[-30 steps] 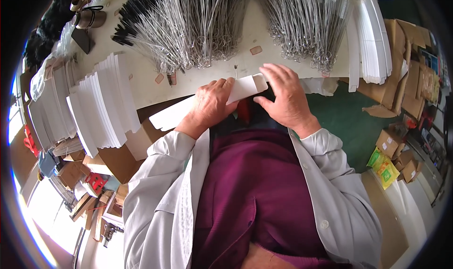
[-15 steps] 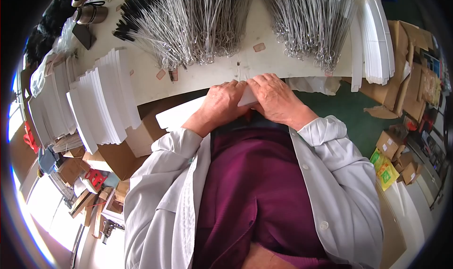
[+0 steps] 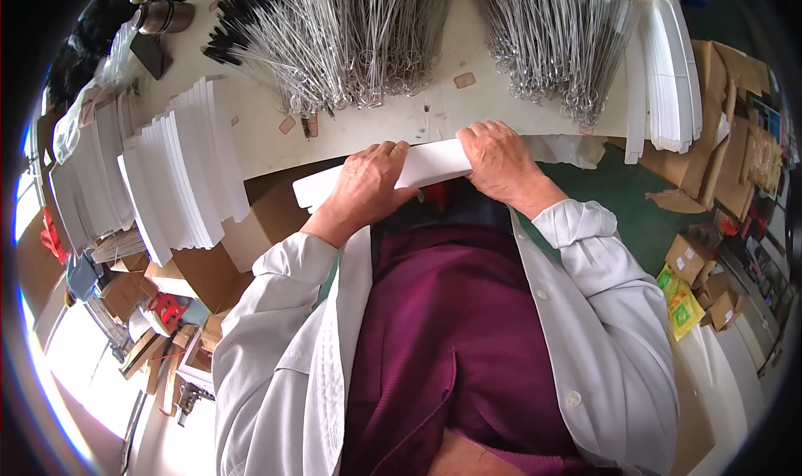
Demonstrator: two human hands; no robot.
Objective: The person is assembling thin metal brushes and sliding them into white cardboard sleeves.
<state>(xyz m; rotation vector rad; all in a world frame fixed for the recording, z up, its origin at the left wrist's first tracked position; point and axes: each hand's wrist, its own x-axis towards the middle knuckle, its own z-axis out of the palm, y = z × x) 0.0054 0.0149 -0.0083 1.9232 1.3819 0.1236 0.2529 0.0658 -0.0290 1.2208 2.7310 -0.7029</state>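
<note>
Bare left hand [image 3: 365, 178] and right hand [image 3: 499, 160] are standing farther apart than before; left fingers and thumb are pinching the long white cardboard box [image 3: 434, 164], right fingers are curling over its right end.

At twelve o'clock in my view, a long, slim white box [image 3: 433, 163] slants, its three-o'clock end higher.
</note>
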